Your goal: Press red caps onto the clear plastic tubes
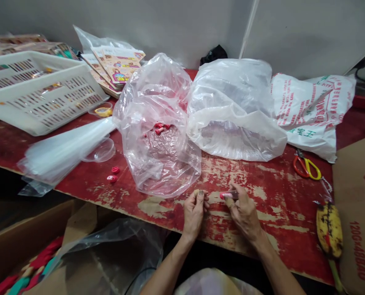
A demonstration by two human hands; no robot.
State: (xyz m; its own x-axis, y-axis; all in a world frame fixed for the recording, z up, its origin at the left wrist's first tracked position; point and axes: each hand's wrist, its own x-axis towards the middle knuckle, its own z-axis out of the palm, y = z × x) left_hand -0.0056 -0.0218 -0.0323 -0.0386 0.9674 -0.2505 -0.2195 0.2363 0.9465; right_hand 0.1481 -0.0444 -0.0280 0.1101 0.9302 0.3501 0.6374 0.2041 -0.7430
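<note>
My right hand point(245, 215) pinches a small clear tube point(228, 195) with pink-red contents, just above the table's scarred red surface point(271, 205). My left hand point(195, 213) rests close by with its fingertips bunched; I cannot tell whether they hold anything. Beyond both hands lies a slumped clear plastic bag point(158, 164) with small red pieces point(159, 128) inside. Two pink-red pieces point(113, 174) sit on the table to its left.
Orange-and-yellow scissors point(306, 166) and a spotted banana point(329, 229) lie to the right. Farther back are a white plastic basket point(44, 92), printed cards point(117, 67), another clear bag point(234, 110) and a printed white sack point(311, 110). Cardboard boxes point(357, 205) stand at the table's edge.
</note>
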